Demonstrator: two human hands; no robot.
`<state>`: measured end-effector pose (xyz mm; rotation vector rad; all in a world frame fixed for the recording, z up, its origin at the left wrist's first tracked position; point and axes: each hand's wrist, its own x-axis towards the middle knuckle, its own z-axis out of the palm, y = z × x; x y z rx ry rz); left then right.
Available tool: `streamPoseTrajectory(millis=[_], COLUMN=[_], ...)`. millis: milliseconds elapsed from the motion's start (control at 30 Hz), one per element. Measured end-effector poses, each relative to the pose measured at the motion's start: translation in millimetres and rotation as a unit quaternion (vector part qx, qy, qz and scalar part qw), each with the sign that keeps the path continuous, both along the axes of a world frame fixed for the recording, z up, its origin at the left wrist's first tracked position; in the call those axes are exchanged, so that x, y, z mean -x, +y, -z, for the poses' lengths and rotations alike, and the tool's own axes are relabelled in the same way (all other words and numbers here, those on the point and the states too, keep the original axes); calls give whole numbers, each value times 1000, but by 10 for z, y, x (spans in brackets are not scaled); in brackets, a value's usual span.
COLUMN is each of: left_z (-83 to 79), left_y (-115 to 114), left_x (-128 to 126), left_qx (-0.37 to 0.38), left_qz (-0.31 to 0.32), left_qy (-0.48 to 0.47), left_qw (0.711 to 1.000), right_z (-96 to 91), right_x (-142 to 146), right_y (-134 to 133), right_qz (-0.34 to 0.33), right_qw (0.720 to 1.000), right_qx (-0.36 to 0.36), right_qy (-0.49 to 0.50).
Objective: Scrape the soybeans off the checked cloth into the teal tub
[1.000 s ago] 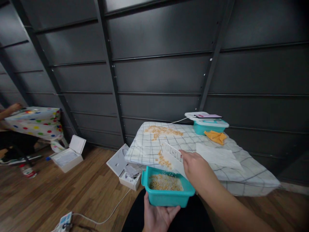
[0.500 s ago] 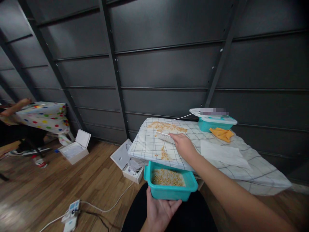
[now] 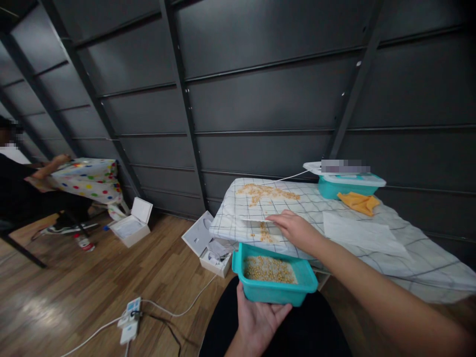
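Observation:
My left hand [image 3: 258,317] supports a teal plastic bin [image 3: 278,296] from below, its fingers curled against the underside. Inside are yellow kernels [image 3: 269,270] mixed with small white grains. The bin sits over my lap at the near table edge. My right hand [image 3: 297,229] pinches a thin, flat white piece [image 3: 253,219], seen nearly edge-on; its exact kind is unclear. It hovers at or just above a small patch of yellow kernels [image 3: 266,234] on the checked tablecloth [image 3: 226,215]. A wider spread of kernels [image 3: 267,192] lies farther back.
A lidded teal box [image 3: 336,189], an orange cloth [image 3: 359,202] and a white sheet [image 3: 360,234] lie on the right. Open white boxes [image 3: 215,265], cables and a power strip [image 3: 130,320] are on the floor. Another person [image 3: 22,183] sits at a dotted table far left.
My right hand has drawn the white piece nearer to the bin, from beside the back spread to the small near patch. The view has shifted left; my left hand still holds the bin.

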<state>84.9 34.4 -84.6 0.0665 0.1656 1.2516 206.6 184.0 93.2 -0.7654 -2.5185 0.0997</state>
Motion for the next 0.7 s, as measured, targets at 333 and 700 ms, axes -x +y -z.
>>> streamPoseTrajectory(millis=[333, 700], left_z=[-23, -96], left_y=[-41, -55], left_x=[86, 113], left_qx=[8, 12], left_qz=[-8, -18], left_qy=[-11, -2], left_qw=[1000, 1000], right_z=[44, 25], right_x=[-263, -533], right_y=[-227, -667], right_qz=[-69, -140], right_qw=[995, 990], right_qx=[72, 12], right_qy=[-1, -5])
